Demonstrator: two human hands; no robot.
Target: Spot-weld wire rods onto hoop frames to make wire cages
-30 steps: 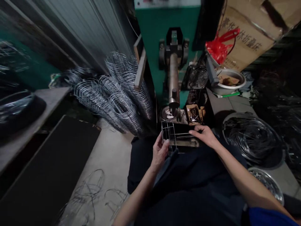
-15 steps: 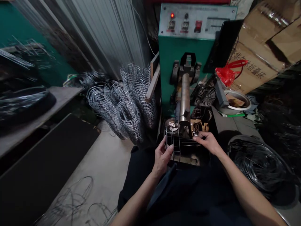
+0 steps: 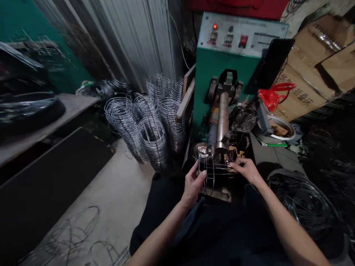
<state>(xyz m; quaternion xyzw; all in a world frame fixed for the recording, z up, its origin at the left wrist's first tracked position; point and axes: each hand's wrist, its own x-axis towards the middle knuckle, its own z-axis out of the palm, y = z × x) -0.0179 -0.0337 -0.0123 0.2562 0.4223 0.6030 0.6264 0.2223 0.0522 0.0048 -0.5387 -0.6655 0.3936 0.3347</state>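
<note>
My left hand is closed on a small wire frame of thin, bright metal, its thumb and fingers around the left side. To the right, my right hand pinches the end of thin wires that run across from the frame. Just above both hands is the tip of a thick metal cylinder, which sticks out from a green machine with a lit red lamp. A small round dish with white bits lies behind the frame.
Tall stacks of wire rings stand left of the machine. A wooden bar juts out beside them. On the right are a metal bowl, a red bag, a cardboard box and a tub of wires.
The view has shifted, so the machine sits lower and further right. Both hands keep their hold, and the wire frame is slightly more tilted beneath the cylinder.
</note>
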